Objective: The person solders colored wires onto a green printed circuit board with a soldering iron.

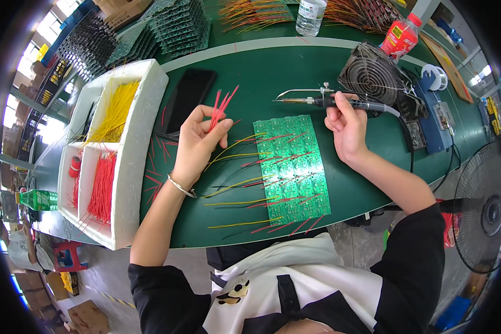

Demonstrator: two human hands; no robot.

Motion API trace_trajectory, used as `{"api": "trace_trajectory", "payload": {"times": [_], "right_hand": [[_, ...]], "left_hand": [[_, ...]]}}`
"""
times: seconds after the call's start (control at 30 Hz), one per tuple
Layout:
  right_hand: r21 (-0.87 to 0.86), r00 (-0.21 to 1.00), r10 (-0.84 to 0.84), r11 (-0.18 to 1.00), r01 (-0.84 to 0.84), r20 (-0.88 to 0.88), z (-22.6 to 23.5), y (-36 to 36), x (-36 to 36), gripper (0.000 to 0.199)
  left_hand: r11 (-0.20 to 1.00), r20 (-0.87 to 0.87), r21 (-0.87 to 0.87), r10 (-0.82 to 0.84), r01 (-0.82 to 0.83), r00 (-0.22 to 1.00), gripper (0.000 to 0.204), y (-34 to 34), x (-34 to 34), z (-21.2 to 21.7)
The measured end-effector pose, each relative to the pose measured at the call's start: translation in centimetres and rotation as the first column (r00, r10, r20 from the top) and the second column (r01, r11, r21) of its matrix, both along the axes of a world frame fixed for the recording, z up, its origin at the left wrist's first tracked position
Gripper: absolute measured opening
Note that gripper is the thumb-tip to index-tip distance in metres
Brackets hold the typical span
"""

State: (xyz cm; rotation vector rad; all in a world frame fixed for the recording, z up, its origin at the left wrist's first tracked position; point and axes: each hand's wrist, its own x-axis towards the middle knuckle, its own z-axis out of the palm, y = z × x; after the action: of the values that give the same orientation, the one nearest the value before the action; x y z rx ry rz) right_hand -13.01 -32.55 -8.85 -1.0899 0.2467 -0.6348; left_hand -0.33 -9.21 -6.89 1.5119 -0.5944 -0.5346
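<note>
Left hand (pixel 197 139) pinches a small bundle of red wires (pixel 221 107) above the green bench, while the right hand (pixel 345 125) grips a soldering iron (pixel 323 101) just beyond the green circuit panel (pixel 292 167). Steady work likely means feeding one wire at a time and keeping the hot tip clear of fingers.

Bundle of short red wires (pixel 221 107): pinched upright, ends fanned upward, above the table's middle. Soldering iron (pixel 323 101): dark handle, metal tip pointing left, held level toward the far edge. Green circuit board panel (pixel 293 168): flat near the front edge, red and yellow wires protruding.
</note>
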Motion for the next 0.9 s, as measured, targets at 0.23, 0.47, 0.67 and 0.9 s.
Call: {"api": "trace_trajectory", "payload": {"times": [0.23, 0.47, 0.67, 0.9], "right_hand": [[-0.04, 0.995, -0.097, 0.995, 0.096, -0.021, 0.6, 0.0, -0.1, 0.015], [0.011, 0.997, -0.078, 0.997, 0.078, -0.001, 0.6, -0.1, -0.7, 0.013], [0.004, 0.998, -0.057, 0.998, 0.057, -0.033, 1.2, -0.4, -1.2, 0.016], [-0.007, 0.998, -0.039, 0.999, 0.038, -0.053, 0.8, -0.6, -1.0, 0.017]], "left_hand": [[0.99, -0.143, -0.142, 0.004, -0.025, 0.99, 0.013, 0.4, 0.6, -0.4], [0.993, -0.1, -0.095, 0.059, -0.069, 0.993, 0.007, 0.3, 0.3, -0.3], [0.989, -0.186, -0.148, -0.003, -0.025, 0.982, 0.007, 0.4, 0.4, -0.2], [0.99, -0.166, -0.142, -0.006, -0.018, 0.986, 0.007, 0.4, 0.6, -0.5]]}}
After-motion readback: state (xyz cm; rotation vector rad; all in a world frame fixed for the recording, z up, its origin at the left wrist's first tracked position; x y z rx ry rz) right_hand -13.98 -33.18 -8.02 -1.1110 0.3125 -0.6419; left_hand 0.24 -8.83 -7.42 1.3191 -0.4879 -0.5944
